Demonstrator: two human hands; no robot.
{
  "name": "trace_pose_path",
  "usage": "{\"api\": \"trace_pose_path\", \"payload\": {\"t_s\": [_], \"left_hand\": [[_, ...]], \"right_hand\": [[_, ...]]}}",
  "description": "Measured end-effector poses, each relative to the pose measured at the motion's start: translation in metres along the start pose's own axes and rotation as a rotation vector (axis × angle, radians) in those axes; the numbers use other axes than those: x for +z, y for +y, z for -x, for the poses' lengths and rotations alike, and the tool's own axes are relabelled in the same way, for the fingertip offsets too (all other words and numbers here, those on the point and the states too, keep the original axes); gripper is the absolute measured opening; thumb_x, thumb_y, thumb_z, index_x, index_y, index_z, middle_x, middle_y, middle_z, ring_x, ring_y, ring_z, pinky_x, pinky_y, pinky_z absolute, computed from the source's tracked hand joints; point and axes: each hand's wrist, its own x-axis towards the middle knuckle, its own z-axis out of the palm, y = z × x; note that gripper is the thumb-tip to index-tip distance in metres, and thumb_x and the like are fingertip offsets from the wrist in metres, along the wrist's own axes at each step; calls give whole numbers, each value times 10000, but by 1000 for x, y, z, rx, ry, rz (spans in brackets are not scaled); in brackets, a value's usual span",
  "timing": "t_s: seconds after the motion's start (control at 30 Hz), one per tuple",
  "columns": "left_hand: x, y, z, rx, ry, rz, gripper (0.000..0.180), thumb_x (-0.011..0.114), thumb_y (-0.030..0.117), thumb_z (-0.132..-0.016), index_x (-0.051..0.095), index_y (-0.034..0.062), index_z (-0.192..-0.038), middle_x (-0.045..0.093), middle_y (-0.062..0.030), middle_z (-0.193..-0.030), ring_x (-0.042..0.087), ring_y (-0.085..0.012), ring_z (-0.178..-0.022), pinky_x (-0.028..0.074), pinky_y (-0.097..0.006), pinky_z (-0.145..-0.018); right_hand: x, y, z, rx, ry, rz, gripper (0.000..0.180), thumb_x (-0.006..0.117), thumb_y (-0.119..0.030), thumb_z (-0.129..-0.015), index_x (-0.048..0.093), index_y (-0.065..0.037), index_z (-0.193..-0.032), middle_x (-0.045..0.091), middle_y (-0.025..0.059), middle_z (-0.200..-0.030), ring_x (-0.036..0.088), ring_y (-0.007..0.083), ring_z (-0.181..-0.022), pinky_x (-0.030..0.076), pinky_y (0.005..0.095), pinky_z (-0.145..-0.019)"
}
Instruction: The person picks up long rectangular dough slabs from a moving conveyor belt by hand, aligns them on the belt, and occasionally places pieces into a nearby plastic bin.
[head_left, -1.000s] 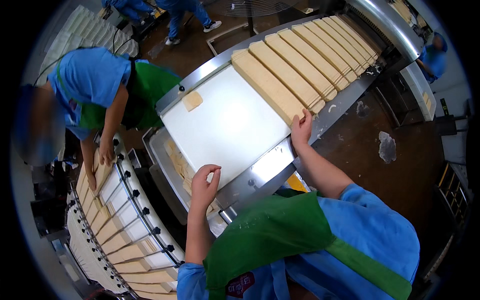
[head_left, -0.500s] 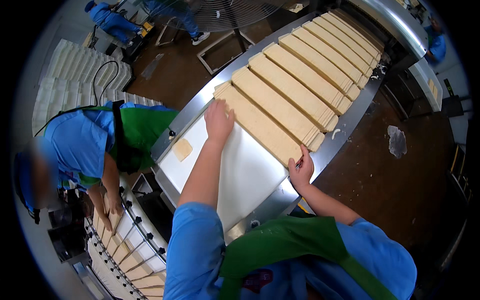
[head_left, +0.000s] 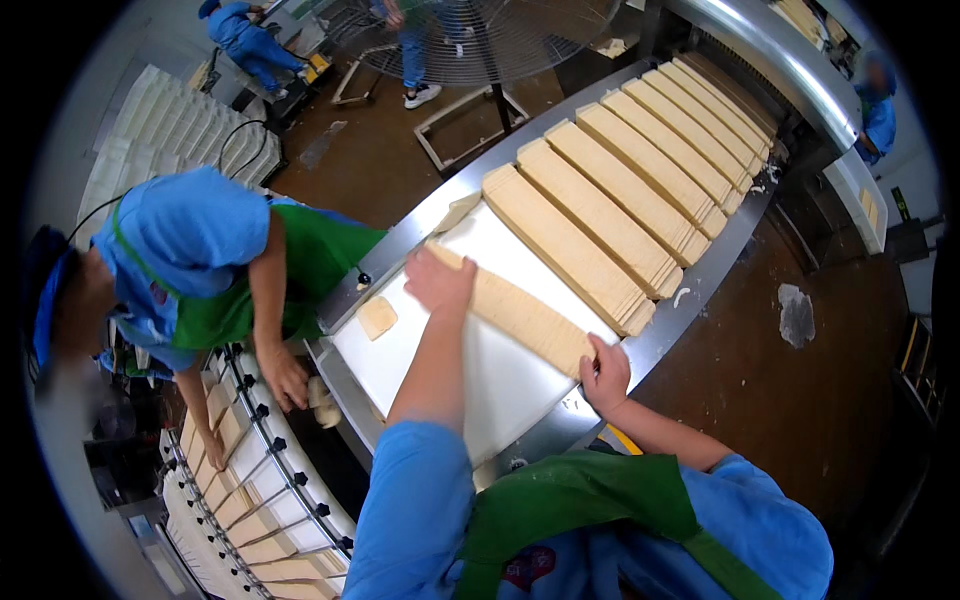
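Note:
A long, pale, layered strip of dough (head_left: 528, 315) lies slantwise across the white belt (head_left: 500, 390), between my two hands. My left hand (head_left: 440, 281) is closed over its far left end, with the fingertips partly hidden. At its near right end my right hand (head_left: 606, 376) grips, thumb and fingers around the edge. Beyond it, a row of similar dough strips (head_left: 570, 250) lies side by side up the belt, apart from the one I hold. A small square dough piece (head_left: 377, 317) rests at the belt's left, and a loose dough flap (head_left: 457, 214) lies on the far edge.
Metal rails (head_left: 690, 262) border the belt. At left a co-worker (head_left: 190, 260) bends over a second conveyor (head_left: 285, 450) with rods and black knobs; a dough scrap (head_left: 323, 402) is by one hand. A large fan (head_left: 480, 40) stands beyond, and a curved metal machine cover (head_left: 780, 60) at far right.
The strip in my hands has come toward me, away from the row, leaving a gap of white belt. A dough flap now shows at the far edge. The co-worker's one arm has swung toward my belt.

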Motion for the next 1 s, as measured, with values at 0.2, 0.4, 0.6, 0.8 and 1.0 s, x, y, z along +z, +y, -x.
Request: {"api": "trace_pose_path", "payload": {"t_s": [0.2, 0.4, 0.6, 0.8, 1.0], "left_hand": [[-70, -136, 67, -207, 81, -176, 719, 739, 541, -659, 600, 14, -1127, 628, -168, -1075, 592, -341, -1047, 459, -495, -876], [-111, -253, 173, -503, -25, -93, 641, 749, 536, -709, 624, 6, -1048, 660, -197, -1005, 635, -367, -953, 500, -448, -824], [-44, -311, 248, -529, 368, 607, 473, 723, 350, -832, 539, -11, -1079, 636, -216, -968, 627, -358, -919, 481, -435, -817], [-123, -388, 295, -540, 614, 482, 360, 617, 306, -916, 545, -11, -1069, 627, -207, -939, 614, -371, -879, 476, -407, -799], [-160, -542, 314, -673, 813, 574, 289, 475, 228, -964, 588, -30, -901, 622, -199, -860, 587, -354, -803, 468, -411, -767]], "right_hand": [[8, -57, 21, 63, -514, -20, 394, 574, -212, -871, 530, -28, -1217, 629, 211, -850, 595, 394, -852, 462, 517, -752], [10, -95, -20, -131, -1084, 97, 812, 783, -385, -692, 388, -64, -1324, 525, 252, -1159, 567, 440, -1007, 486, 481, -890], [40, -93, -9, -385, -933, -77, 870, 844, -179, -609, 384, -72, -1340, 472, 226, -1152, 512, 409, -1069, 467, 440, -952], [60, -187, 49, -473, -997, -227, 842, 821, -184, -677, 371, -79, -1380, 443, 191, -1172, 500, 337, -1094, 449, 394, -967], [113, -262, 123, -354, -1097, -607, 638, 642, -200, -892, 327, -74, -1432, 426, 169, -1223, 473, 274, -1124, 420, 375, -974]]}}
